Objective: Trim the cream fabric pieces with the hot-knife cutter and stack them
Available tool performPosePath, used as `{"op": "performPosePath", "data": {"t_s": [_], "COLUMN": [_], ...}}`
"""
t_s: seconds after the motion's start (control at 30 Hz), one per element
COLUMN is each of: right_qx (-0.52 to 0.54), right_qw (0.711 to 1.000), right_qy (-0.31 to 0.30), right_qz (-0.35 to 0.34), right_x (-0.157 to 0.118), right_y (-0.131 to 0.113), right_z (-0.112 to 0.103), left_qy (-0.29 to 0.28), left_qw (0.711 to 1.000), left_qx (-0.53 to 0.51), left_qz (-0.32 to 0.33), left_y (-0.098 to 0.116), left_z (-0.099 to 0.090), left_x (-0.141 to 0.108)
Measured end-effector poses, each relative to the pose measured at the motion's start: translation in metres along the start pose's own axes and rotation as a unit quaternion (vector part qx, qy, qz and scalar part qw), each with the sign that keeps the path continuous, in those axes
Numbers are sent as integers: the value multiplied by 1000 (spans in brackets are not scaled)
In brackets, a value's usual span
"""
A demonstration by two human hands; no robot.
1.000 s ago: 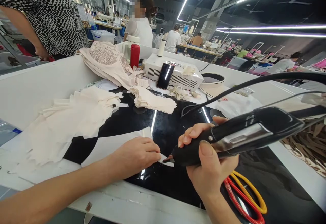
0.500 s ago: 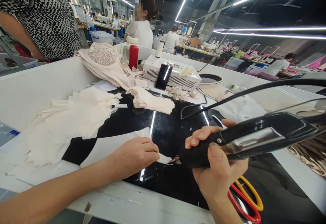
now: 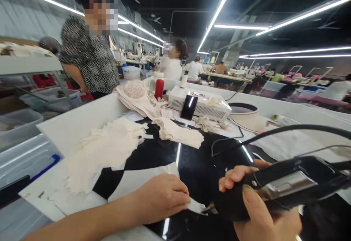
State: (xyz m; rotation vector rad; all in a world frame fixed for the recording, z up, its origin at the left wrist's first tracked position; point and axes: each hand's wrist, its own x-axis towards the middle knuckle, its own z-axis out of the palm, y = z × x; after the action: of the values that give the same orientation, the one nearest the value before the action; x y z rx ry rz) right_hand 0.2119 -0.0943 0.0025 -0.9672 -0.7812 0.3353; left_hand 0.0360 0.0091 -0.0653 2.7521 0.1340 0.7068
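Fabric [image 3: 131, 182] lies across the near left part of a glossy black board [image 3: 194, 171], its narrow end reaching the tip of a black tool [image 3: 290, 186]. The left hand [image 3: 167, 197] presses on it, fingers together and clamped on the piece near that end. The right hand [image 3: 259, 208], wrapped around the tool's body, holds it over the board's right side. A cream pile [image 3: 106, 149] overlaps the board's left edge, while a cream stack [image 3: 179, 133] sits on its far part. Beyond the board, a phone [image 3: 189, 106] leans against a white box [image 3: 210, 107].
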Motion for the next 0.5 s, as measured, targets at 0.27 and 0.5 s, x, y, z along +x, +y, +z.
{"op": "performPosePath", "data": {"t_s": [0.27,0.5], "right_qx": [-52,-48], "right_qw": [998,997], "right_qy": [42,52], "right_qz": [18,4], "right_x": [19,46], "right_y": [15,29], "right_z": [-10,-12], "left_qy": [-11,-57], "left_qw": [996,993], "left_qx": [-16,60], "left_qz": [-91,-84], "left_y": [-13,-12], "left_z": [-18,-28], "left_x": [-1,-12]}}
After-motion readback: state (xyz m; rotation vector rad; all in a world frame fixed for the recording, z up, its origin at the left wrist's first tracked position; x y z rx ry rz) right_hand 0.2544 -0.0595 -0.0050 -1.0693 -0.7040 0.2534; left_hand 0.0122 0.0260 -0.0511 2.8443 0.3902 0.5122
